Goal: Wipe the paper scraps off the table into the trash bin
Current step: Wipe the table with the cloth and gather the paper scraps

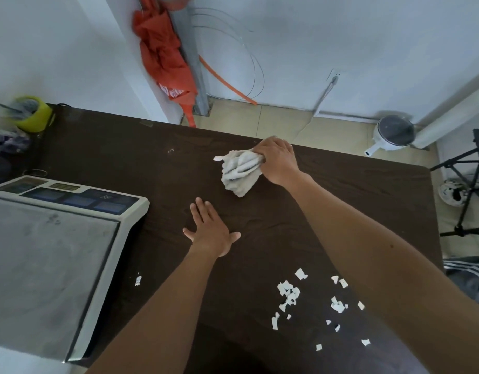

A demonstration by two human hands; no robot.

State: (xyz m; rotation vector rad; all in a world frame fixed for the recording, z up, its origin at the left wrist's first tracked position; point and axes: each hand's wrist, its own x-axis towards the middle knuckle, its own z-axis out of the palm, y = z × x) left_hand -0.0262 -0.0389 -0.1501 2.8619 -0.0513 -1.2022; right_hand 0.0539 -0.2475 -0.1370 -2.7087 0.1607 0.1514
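Observation:
Several white paper scraps (289,292) lie scattered on the near right part of the dark brown table (163,168), under and beside my right forearm. One stray scrap (137,280) lies by the scale, and a tiny one (170,150) sits far back. My right hand (277,160) is closed on a bunched white cloth (239,172) pressed to the table near its far edge. My left hand (211,230) rests flat on the table, fingers spread, holding nothing. The white pedal trash bin (393,133) stands on the floor beyond the table's far right corner.
A weighing scale (52,252) with a steel platter fills the table's left side. A yellow-green tape roll (33,114) sits at the far left corner. A red umbrella (165,58) leans against the wall. A black tripod (467,190) stands on the right.

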